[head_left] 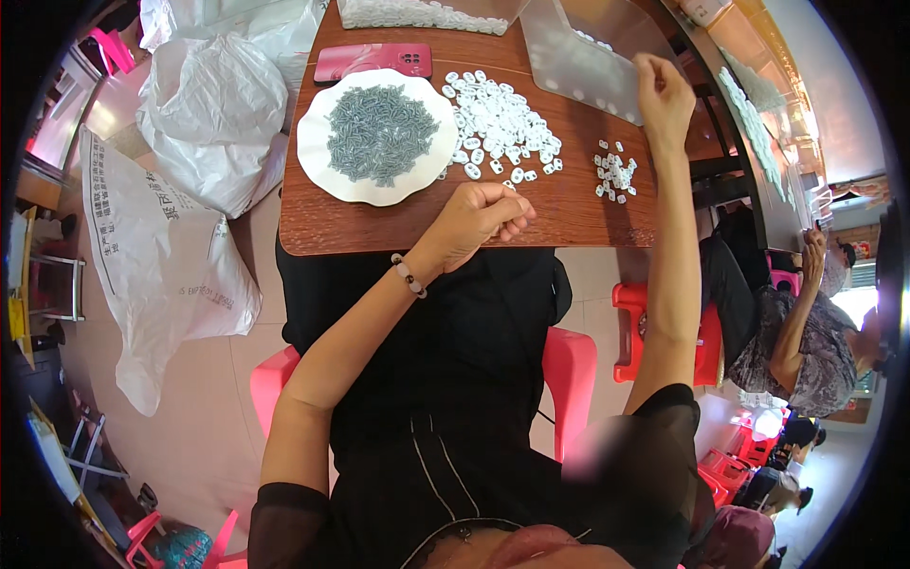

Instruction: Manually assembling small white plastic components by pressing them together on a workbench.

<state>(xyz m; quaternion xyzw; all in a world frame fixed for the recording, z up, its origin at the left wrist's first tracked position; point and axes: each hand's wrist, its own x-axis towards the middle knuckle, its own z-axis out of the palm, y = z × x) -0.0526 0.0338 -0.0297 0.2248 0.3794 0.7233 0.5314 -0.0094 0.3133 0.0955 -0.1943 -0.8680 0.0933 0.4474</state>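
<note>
Near the table's front edge, my left hand (485,216) is closed, fingers curled in; whatever it may hold is hidden. Just beyond it spreads a pile of small white oval pieces with dark holes (502,119). My right hand (666,98) hovers by the right end of a translucent plastic bin (578,66), its fingers bent together around something I cannot make out. Below that hand sits a smaller heap of little white pieces (616,174). Left of the oval pieces, a white scalloped plate (318,156) bears many thin grey-green tube-like pieces (379,131).
A red phone (370,63) lies behind the plate on the brown wooden table (569,223). At the far edge is a clear container of white pieces (422,16). White sacks (171,256) stand on the floor at left. A red stool (630,327) and a seated person (806,332) are at right.
</note>
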